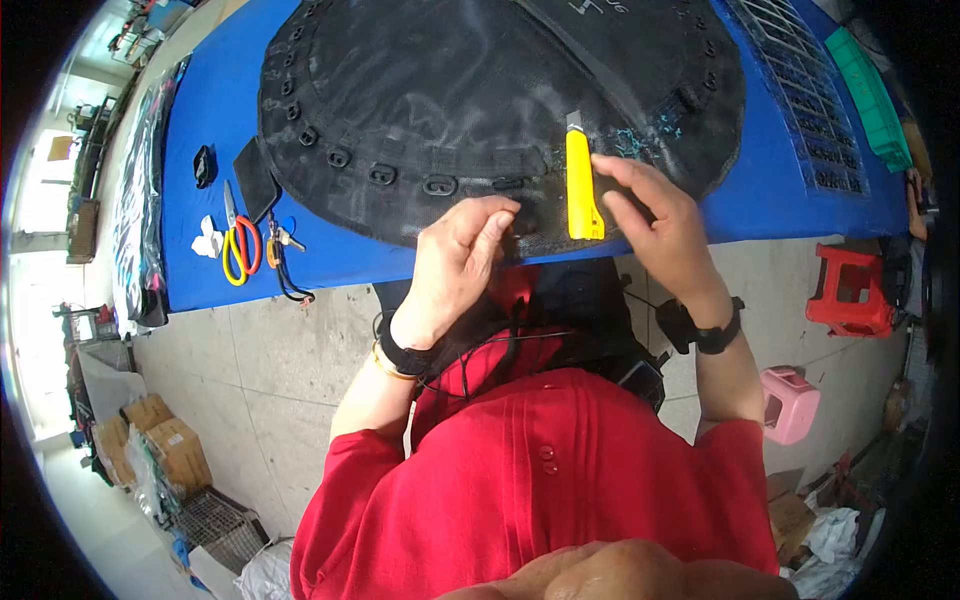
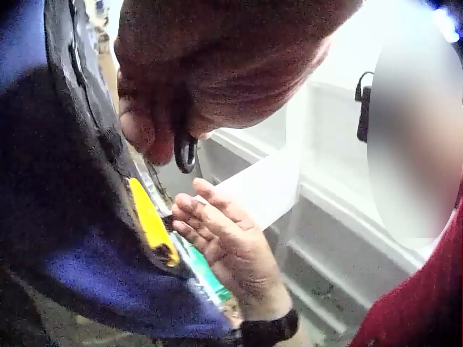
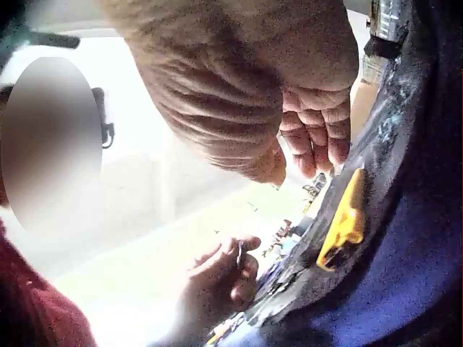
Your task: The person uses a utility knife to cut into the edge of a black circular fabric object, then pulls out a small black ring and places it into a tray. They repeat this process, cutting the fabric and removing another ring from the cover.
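My left hand point(image 1: 455, 262) pinches a small black plastic loop point(image 2: 186, 153) between thumb and fingers, close over the near edge of a round black fabric sheet point(image 1: 440, 110). Only the loop's rounded end shows below the fingers in the left wrist view. My right hand point(image 1: 658, 225) holds nothing, its fingers fairly straight and slightly spread. Just left of it, a yellow utility knife point(image 1: 580, 185) lies on the fabric with a bit of blade out at the far end. Black oval loops point(image 1: 382, 174) sit in a row along the fabric's rim.
Scissors point(image 1: 240, 240) with red and yellow handles, keys point(image 1: 290, 238) and a black pouch-like piece point(image 1: 257, 180) lie on the blue table point(image 1: 340, 262) at left. Blue-green thread scraps point(image 1: 630, 142) cling to the fabric. A green tray point(image 1: 868, 100) stands far right; a red stool point(image 1: 850, 292) is on the floor.
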A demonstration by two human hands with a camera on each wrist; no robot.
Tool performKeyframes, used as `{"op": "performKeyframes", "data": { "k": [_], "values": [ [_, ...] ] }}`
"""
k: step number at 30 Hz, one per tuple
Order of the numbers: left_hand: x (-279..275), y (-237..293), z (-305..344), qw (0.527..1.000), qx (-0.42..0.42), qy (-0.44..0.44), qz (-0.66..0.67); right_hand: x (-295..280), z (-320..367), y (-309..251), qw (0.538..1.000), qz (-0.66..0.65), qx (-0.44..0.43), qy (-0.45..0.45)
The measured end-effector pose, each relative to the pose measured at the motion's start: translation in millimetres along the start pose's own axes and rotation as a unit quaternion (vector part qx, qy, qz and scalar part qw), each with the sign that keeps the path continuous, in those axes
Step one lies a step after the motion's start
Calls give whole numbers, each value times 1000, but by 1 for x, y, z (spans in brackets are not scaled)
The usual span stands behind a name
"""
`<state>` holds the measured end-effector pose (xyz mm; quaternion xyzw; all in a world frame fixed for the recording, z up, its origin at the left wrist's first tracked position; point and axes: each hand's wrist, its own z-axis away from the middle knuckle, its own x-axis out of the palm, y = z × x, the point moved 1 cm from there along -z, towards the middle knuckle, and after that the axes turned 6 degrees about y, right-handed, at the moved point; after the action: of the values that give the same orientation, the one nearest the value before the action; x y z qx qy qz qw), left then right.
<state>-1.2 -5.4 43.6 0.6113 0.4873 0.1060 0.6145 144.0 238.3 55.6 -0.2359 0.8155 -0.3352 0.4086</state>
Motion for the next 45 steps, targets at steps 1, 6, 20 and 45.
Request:
{"op": "performKeyframes", "data": {
  "k": [1,6,20,45],
  "values": [
    [4,6,-1,995,-59,-19,79,2,1,-5,1000,-12,8,-14],
    [18,22,-4,950,-116,-32,287,6,-3,-46,995,-47,-33,-82],
    [19,31,10,936,-30,-60,346,13,4,-59,998,-29,-57,16],
    [19,43,15,901,-70,-81,421,14,8,-72,993,10,-110,41]
  ]
}}
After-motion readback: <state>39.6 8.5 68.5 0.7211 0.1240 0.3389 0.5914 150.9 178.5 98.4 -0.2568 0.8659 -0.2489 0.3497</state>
